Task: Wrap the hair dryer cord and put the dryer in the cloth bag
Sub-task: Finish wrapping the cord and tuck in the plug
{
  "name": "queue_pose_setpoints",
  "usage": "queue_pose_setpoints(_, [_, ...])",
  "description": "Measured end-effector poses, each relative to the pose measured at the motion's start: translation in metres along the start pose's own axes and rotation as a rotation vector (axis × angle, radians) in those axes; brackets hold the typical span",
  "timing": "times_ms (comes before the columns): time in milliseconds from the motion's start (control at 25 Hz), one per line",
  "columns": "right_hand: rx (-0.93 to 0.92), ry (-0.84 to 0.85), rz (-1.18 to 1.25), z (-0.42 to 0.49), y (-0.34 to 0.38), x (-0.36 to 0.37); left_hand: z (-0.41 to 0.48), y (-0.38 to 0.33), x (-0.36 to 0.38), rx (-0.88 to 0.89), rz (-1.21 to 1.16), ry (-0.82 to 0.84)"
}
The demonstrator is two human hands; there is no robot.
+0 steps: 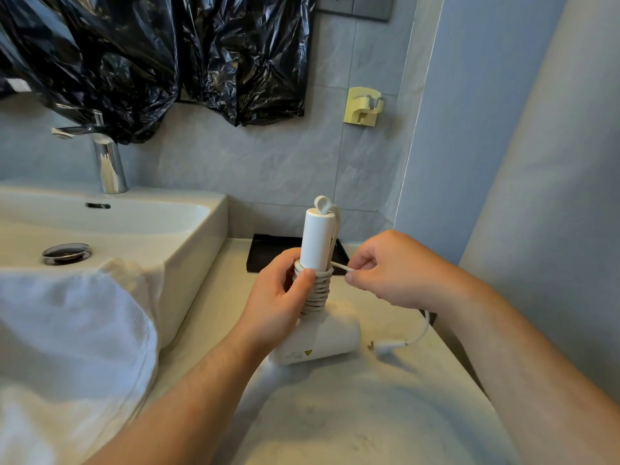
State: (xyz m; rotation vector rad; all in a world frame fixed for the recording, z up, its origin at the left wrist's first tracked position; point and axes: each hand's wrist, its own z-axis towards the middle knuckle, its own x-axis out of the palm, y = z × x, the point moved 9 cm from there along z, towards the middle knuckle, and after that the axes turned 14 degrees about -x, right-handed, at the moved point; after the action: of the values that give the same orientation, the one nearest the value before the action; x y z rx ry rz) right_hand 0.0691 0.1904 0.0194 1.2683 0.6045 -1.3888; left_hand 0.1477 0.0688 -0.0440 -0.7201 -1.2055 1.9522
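My left grip [285, 293] clamps the white plastic hair dryer [315, 290], handle upright; my right grip [385, 270] pinches the white cord [339, 266], its plug [389, 347] trailing toward the counter's [335, 414] right edge.

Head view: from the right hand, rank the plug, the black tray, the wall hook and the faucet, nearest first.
From the right hand:
1. Black tray, just behind it on the counter.
2. Plug, below it near the counter's right edge; close to the tray's rank.
3. Wall hook, above on the tiles.
4. Faucet, far left behind the sink.
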Motion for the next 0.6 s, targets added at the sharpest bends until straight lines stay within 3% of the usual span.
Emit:
queue_pose_setpoints(360, [-0.333,0.314,-0.718,0.003,0.065,-0.004,-0.001,-0.001,0.000,0.034,0.077,-0.003])
queue_pose_setpoints(400, [-0.424,0.348,-0.818,0.002,0.077,-0.002,-0.001,-0.001,0.001,0.035,0.084,0.006])
queue_pose_setpoints(480, [-0.808,0.297,-1.025,-0.005,0.107,0.006,0.000,-0.002,0.001,0.028,0.074,0.024])
queue_pose_setpoints(600, [-1.137,0.141,-1.015,-0.011,0.125,0.002,0.001,-0.004,0.000,0.024,0.047,0.048])
